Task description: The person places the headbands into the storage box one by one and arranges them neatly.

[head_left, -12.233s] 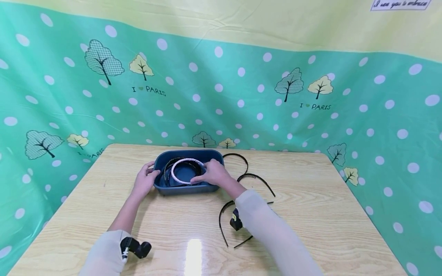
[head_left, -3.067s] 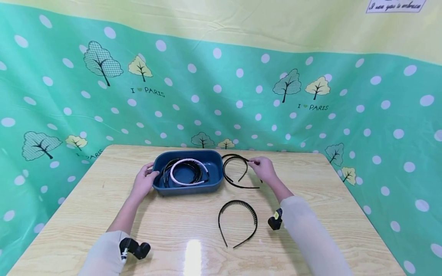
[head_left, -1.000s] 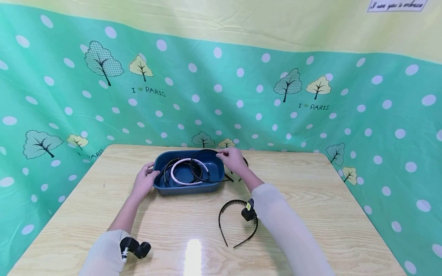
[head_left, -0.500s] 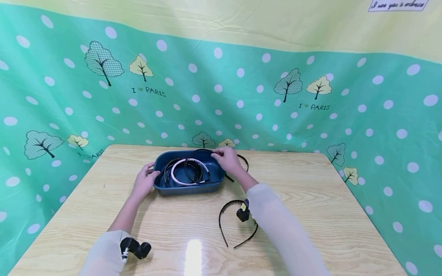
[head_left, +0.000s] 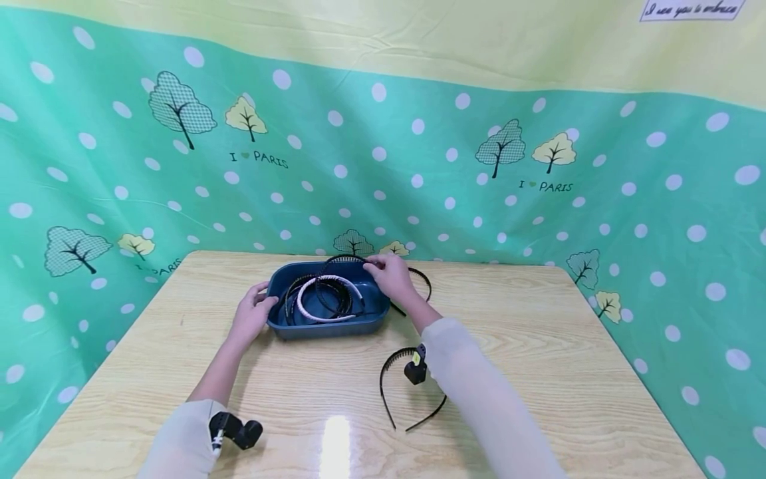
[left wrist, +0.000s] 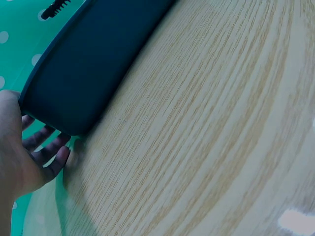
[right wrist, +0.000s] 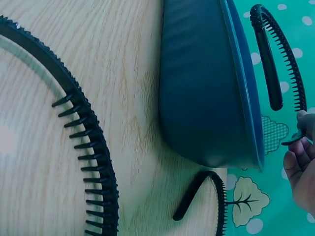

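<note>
My left hand [head_left: 248, 316] grips the left end of a dark blue plastic basin [head_left: 329, 330], thumb at the rim; the left wrist view shows the other fingers along the outer wall [left wrist: 88, 69]. My right hand [head_left: 391, 276] pinches a black toothed headband [head_left: 341, 257] near one end, over the basin's right half. In the right wrist view this headband [right wrist: 290, 59] stands above the rim, its teeth facing inward. Inside the basin lie a white twisted headband [head_left: 326, 320] and several dark headbands [head_left: 288, 303], overlapping at the left. My right hand hides part of the held headband.
A black toothed headband [head_left: 383, 382] lies on the wooden table [head_left: 299, 392] in front of the basin, partly under my right forearm. Another black headband [head_left: 428, 283] lies right of the basin, partly behind my hand. A green dotted curtain [head_left: 431, 206] hangs behind the table.
Earlier, my right hand set the white headband in the basin, then took a black headband from the table and brought it left over the basin. Lately it shifts slightly further left. My left hand stays put.
</note>
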`<state>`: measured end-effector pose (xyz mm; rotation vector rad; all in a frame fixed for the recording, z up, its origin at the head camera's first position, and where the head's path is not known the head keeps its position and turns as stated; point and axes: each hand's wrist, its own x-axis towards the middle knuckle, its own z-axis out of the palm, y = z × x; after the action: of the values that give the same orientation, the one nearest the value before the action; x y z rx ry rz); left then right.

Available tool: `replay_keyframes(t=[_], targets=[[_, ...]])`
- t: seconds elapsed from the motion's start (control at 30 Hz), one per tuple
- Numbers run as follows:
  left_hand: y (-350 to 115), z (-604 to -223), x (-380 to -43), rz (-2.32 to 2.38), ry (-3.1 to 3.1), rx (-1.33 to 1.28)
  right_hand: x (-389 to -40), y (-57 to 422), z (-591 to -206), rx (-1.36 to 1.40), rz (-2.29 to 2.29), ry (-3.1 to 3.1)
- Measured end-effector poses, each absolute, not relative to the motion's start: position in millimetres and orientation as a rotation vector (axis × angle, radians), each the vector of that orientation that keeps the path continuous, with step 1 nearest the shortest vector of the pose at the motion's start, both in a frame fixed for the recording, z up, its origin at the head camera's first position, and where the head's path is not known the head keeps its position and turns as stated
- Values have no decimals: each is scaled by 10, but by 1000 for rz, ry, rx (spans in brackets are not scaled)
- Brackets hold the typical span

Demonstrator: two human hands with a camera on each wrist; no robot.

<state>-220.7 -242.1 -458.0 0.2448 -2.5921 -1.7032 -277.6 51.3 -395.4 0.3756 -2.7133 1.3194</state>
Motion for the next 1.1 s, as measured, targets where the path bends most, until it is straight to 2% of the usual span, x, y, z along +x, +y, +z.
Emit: replay_keyframes(t=[1.1], targets=[[-2430, -4606, -2223, -1694, -2588, 255, -2748, 275, -4132, 374, 1244, -2825]])
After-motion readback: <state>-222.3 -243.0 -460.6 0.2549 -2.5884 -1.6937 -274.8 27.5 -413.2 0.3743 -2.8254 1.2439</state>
